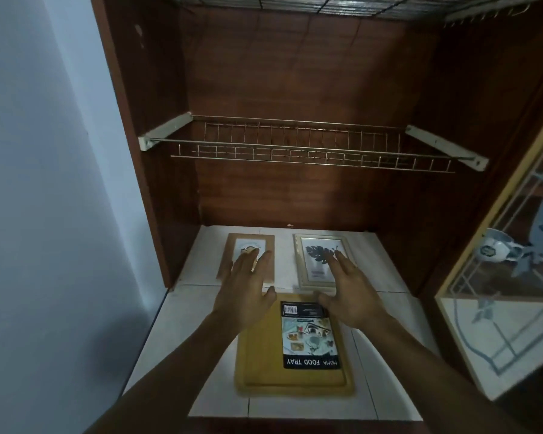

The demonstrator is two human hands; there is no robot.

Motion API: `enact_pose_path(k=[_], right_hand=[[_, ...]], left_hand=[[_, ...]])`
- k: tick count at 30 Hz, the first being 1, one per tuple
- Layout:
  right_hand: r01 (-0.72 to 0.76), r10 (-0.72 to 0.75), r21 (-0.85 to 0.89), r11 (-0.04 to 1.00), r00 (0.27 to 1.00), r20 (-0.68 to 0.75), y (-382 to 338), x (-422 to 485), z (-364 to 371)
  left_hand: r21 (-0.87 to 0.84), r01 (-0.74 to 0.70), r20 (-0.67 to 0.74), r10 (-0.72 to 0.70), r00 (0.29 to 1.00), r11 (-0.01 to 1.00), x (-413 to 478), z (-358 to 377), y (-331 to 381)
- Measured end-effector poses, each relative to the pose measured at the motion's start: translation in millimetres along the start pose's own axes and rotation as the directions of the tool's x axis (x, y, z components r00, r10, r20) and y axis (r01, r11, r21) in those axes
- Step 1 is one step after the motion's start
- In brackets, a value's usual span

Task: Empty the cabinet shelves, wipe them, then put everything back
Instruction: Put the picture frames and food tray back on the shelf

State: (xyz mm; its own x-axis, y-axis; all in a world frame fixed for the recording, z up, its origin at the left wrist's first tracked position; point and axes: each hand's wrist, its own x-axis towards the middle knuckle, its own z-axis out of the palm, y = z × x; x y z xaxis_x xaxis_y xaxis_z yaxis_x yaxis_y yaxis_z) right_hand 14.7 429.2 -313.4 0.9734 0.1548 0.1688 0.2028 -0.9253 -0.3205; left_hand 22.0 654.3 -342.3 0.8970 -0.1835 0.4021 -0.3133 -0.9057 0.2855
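left hand (pixel 248 286): palm down, fingers straight and slightly spread, holding nothing; its fingertips lie over the lower half of the brown picture frame (pixel 232 255). i cannot tell whether they touch it.
right hand (pixel 348 289): also flat and relaxed, holding nothing, with its fingers over the lower right of the pale picture frame (pixel 311 261).
brown picture frame: lies flat at the back left of the white tiled shelf (pixel 201 308).
pale picture frame: lies flat just beside it on the right, showing a dark leaf print.
yellow tray (pixel 264 355): lies flat on the tiles nearer the person, between the two forearms; its printed label (pixel 309 336) reads "food tray".
wire rack (pixel 295 145): mounted across the cabinet on two pale brackets, bare.
upper rack (pixel 295 4): at the top edge, only partly in view.
cabinet door (pixel 499 277): glass-panelled, standing open on the right.
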Motion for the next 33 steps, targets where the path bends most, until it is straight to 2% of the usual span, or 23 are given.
enact_pose_path(k=[17, 25, 28, 33], right_hand=[[-0.166, 0.167, -0.028, 0.986, 0.982, 0.090, 60.3, 73.6, 44.0], [-0.224, 0.223, 0.002, 0.975, 0.970, 0.095, 80.3, 87.4, 67.8], [-0.229, 0.229, 0.001, 0.973, 0.973, 0.039, 81.9, 86.4, 76.4], [-0.322, 0.322, -0.012, 0.947, 0.947, -0.016, 87.3, 86.4, 82.4]], left_hand=[[-0.040, 0.127, 0.137, -0.120, 0.983, 0.991, 59.9, 60.0, -48.1], [0.056, 0.187, 0.094, -0.191, 0.977, 0.981, 72.0, 84.3, -69.1], [0.095, 0.256, 0.108, -0.265, 0.958, 0.962, 73.9, 85.2, -67.5], [0.121, 0.366, 0.133, -0.381, 0.915, 0.923, 73.0, 90.1, -70.8]])
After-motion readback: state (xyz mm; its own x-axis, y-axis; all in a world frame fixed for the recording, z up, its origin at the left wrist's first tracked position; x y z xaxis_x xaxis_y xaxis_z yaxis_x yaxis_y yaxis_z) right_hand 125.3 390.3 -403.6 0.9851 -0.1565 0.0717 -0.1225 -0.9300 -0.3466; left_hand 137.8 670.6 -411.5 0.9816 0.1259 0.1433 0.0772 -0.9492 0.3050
